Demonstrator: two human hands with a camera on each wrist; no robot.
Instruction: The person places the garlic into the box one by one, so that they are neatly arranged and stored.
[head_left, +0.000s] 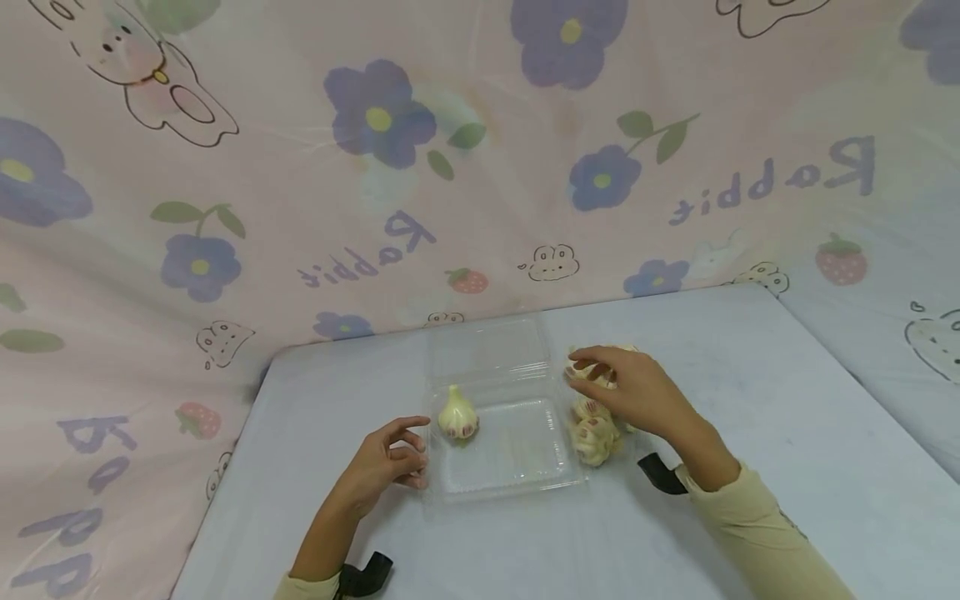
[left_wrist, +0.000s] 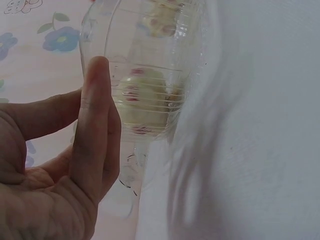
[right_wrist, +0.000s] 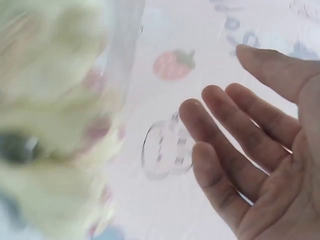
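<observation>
A clear plastic box [head_left: 517, 493] with its lid [head_left: 487, 350] folded back lies on the table. One garlic bulb [head_left: 458, 417] sits in the box's left back corner, stem up; its pinkish cloves show through the ridged wall in the left wrist view. Beside the box's left wall is my left hand [head_left: 386, 462], fingers loosely bent, fingertips right at the plastic. My right hand [head_left: 633, 390] hovers over a cluster of garlic bulbs [head_left: 595, 437] at the box's right, partly hiding them. Its fingers [right_wrist: 240, 130] are spread and hold nothing, with blurred garlic to the left in that wrist view.
The white table [head_left: 757, 417] reaches back to a hanging pink cloth [head_left: 495, 192] printed with flowers and rabbits. Black camera mounts [head_left: 366, 575] sit at both wrists, close over the tabletop.
</observation>
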